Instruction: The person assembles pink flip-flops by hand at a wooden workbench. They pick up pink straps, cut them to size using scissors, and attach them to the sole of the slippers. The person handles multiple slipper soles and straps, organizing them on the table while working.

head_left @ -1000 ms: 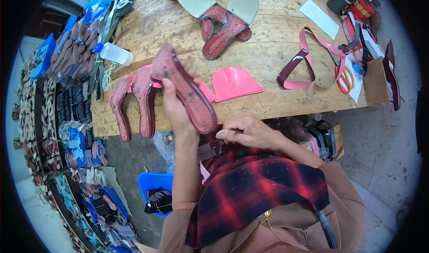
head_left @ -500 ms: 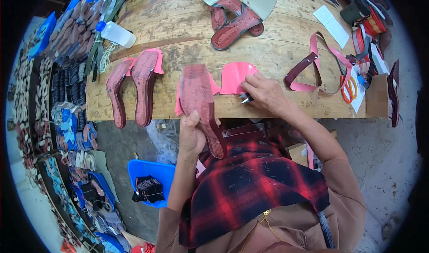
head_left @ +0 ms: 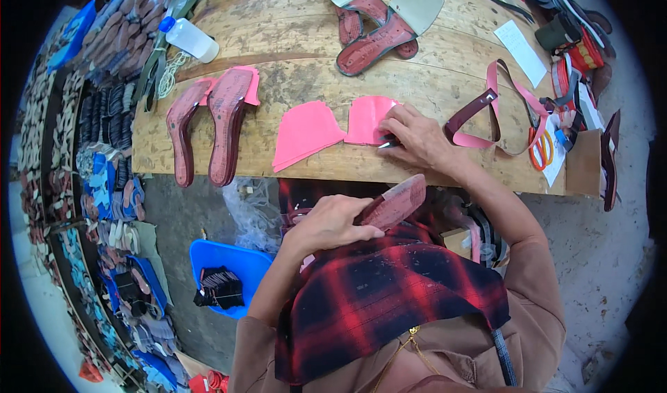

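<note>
Presently the left hand (head_left: 326, 223) grips a red sole (head_left: 397, 202) over the lap, at 6 o'clock from the pink sheet (head_left: 368, 118) — which the right hand (head_left: 417, 139) pins, pinching a small tool (head_left: 386, 143). Risk: the tool slips — the sheet is probably nicked.

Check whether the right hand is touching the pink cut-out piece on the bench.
Touching. The head view shows the right hand lying on the right edge of the pink cut-out piece, fingers overlapping it with no gap, pressing it to the wooden bench.
</note>
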### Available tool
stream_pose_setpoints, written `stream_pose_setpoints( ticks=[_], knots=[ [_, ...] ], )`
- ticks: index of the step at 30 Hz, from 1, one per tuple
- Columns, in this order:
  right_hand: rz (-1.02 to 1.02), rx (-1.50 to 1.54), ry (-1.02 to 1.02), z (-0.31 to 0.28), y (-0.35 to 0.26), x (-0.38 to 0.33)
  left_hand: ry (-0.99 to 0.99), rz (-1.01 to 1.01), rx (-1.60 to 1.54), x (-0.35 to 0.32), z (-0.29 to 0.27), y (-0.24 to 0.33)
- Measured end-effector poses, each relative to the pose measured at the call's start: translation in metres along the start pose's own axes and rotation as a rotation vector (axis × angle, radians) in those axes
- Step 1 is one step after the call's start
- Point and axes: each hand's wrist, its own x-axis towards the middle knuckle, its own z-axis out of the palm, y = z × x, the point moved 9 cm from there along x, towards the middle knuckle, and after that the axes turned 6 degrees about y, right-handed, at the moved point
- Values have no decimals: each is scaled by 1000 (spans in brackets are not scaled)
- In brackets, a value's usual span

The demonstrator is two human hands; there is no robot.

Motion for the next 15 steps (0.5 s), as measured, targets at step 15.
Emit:
stream_pose_setpoints(
  ticks=[15],
  knots=[
    [395, 518, -18, 10, 56, 9, 315, 224, 274, 39, -11, 18]
  ],
)
